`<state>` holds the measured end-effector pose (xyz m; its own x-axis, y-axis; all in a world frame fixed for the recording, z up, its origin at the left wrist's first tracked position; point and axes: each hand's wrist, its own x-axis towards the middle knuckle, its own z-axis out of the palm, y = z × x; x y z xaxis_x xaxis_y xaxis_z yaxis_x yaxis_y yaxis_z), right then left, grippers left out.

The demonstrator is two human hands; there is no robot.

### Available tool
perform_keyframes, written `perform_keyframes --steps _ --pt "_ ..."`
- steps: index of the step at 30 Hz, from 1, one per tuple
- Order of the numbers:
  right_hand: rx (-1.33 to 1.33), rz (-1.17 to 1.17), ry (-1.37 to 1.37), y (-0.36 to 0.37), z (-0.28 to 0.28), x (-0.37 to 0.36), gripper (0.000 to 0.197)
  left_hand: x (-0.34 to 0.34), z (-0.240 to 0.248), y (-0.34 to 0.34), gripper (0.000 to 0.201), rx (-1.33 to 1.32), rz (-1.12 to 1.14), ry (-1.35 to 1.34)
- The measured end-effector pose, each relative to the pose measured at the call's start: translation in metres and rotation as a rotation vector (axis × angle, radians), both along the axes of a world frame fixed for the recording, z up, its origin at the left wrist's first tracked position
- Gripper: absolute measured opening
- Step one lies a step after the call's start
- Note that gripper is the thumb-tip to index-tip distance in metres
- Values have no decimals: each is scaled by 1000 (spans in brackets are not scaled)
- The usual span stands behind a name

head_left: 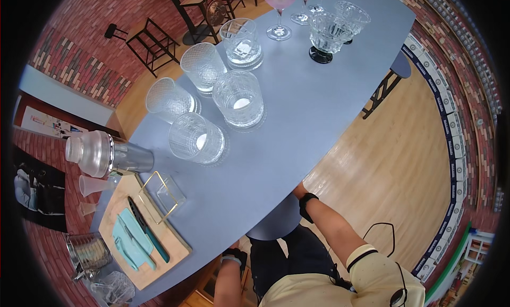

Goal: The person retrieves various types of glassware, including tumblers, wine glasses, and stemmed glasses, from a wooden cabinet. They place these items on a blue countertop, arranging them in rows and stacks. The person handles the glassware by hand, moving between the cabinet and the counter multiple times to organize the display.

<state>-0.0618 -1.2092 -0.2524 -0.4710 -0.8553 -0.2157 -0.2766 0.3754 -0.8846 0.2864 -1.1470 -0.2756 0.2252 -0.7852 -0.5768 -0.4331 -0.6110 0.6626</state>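
At the lower edge of the head view, both forearms go under the near rim of the blue-grey table (319,110), so the hands are hidden: the left wrist, with a grey and black band (234,258), disappears below the edge, and the right wrist, with a black watch (306,205), does the same a little further right. I cannot tell if the fingers of either hand are spread, pressed together or pinching something, because the tabletop covers them. Nearest to the hidden left hand, on top of the table, lies a wooden cutting board (175,248) with a teal knife (147,227), a pale teal tool (133,240) beside it, and a small clear glass box with gold edges (162,195) that rests partly on the board. Further from the hands, a metal cocktail shaker (106,154) lies on its side near the left end of the table. Beyond it, well apart from both wrists, stands a group of cut-glass tumblers (239,97), and at the far end a stemmed glass with pink drink (279,9) and footed glass bowls (326,33).
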Motion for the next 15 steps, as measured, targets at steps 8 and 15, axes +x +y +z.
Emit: perform_keyframes --steps 8,15 --pt "-43 55 -80 8 6 2 28 -5 38 4 34 88 23 22" --pt "-49 71 -136 21 -34 -4 29 14 68 55 30 96 -60 111"
